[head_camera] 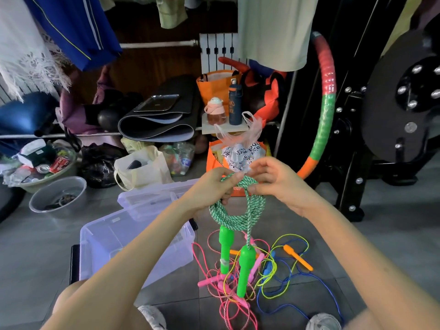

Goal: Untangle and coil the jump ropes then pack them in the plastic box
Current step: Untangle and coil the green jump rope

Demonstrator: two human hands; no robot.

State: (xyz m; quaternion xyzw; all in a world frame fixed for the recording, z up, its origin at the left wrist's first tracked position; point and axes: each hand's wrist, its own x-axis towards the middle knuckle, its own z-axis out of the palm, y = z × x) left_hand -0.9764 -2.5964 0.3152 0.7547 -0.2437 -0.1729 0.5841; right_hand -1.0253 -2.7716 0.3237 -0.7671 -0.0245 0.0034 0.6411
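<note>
A green-and-white braided jump rope point(238, 215) hangs in a coil in front of me, its two bright green handles point(245, 270) dangling below. My left hand point(214, 186) grips the top of the coil. My right hand point(273, 179) pinches a strand of the same rope right beside it. On the floor beneath lies a tangle of pink, yellow and blue jump ropes point(262, 277) with pink, blue and orange handles. The clear plastic box point(114, 244) stands open on the floor to the left, with its lid point(152, 201) lying behind it.
A hula hoop point(326, 108) leans against a black weight machine point(392, 110) on the right. Orange bags point(214, 160), a cloth tote point(142, 170), a clear bowl point(58, 196) and a shelf of clutter stand behind. My shoes point(152, 316) sit at the bottom edge.
</note>
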